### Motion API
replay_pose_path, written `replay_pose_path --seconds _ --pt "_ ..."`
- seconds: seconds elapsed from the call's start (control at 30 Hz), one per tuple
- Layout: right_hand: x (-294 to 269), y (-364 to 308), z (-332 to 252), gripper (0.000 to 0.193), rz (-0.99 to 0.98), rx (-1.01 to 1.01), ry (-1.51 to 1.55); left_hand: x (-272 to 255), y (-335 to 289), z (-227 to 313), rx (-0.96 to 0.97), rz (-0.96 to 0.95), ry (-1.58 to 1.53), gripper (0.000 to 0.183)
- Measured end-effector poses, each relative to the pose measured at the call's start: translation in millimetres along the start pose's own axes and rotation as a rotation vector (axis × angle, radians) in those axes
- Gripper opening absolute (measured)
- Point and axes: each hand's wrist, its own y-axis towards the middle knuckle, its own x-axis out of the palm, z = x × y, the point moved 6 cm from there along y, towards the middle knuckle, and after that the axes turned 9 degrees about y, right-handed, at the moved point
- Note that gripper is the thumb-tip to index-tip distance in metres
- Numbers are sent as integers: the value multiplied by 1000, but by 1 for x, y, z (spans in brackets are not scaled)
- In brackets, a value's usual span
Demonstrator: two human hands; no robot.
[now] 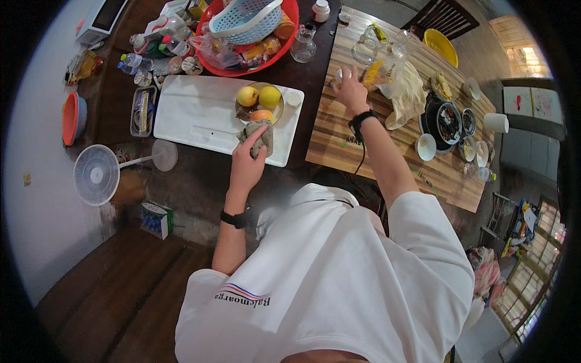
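My left hand (pixel 248 158) is closed round a crumpled grey-brown cloth (pixel 262 140), held at the near side of a fruit bowl. The bowl (pixel 279 115) is glassy and round, with two yellow fruits (pixel 269 97) and an orange-red one (pixel 262 116) in it. Under it lies a long white tray-like board (pixel 200 115); a small white cup (pixel 294 98) stands beside the bowl. Over at the striped wooden table (pixel 330 130), my right hand (pixel 351 94) closes its fingers on a small whitish round thing (pixel 339 75), partly hidden by them.
A red basin (pixel 290 30) holds packets and a light-blue basket (pixel 242 21). A glass jug (pixel 303 45) stands next to it; several bottles (pixel 136 62) are at the left. Plastic bags (pixel 402 91), a black pot (pixel 448 121) and small bowls (pixel 425 147) crowd the striped table. A white fan (pixel 97 175) stands left.
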Motion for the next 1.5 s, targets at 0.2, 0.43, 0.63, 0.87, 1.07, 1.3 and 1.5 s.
replay_pose_path --seconds 0.2,0.43,0.63,0.87,1.07,1.3,1.5 --pt "-38 -97 -56 30 -197 -184 406 23 14 4 86 -177 -55 50" --pt "-58 -175 -94 28 -396 -27 777 66 19 8 218 -426 -22 54" --pt "-77 -147 -24 31 29 161 710 82 14 10 190 -593 45 58" --pt "-151 -36 98 70 136 391 190 55 8 6 142 -438 -27 55" --pt "-130 27 127 86 -188 450 8 41 -1 -17 24 -289 -14 54" --pt "-111 61 129 55 -129 311 -92 38 -1 -11 -16 -259 -75 53" --pt "-170 83 83 45 -141 174 -94 44 6 -9 30 -230 -90 53"
